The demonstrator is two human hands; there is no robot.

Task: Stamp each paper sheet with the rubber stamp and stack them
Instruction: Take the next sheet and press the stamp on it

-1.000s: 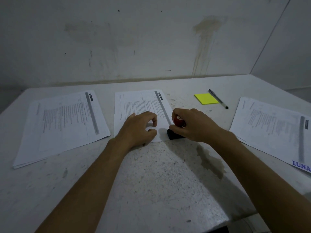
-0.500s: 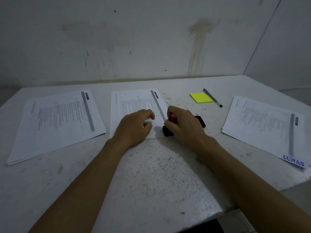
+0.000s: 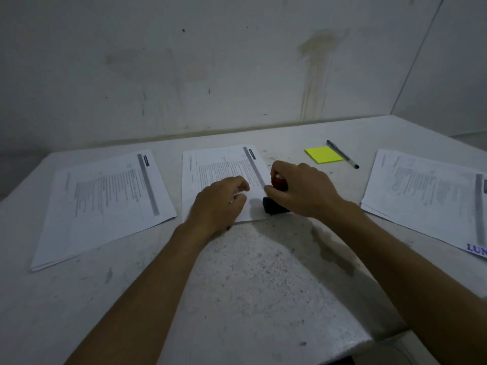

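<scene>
A printed paper sheet (image 3: 218,167) lies in the middle of the table. My left hand (image 3: 220,204) rests on its near part with the fingers curled under, holding nothing. My right hand (image 3: 303,191) grips the red handle of the rubber stamp (image 3: 272,208), whose black base sits on the sheet's near right corner. A stack of printed sheets (image 3: 105,204) lies to the left. Another stack (image 3: 432,196) lies to the right, its top sheet bearing a blue stamped word at the near corner.
A yellow sticky-note pad (image 3: 324,154) and a black pen (image 3: 342,154) lie behind my right hand. The grey speckled table (image 3: 250,285) ends in a wall at the back and an edge at the near right.
My right hand with the stamp shifted a little over the sheet's near right corner and stays pressed down there. My left hand stays on the sheet.
</scene>
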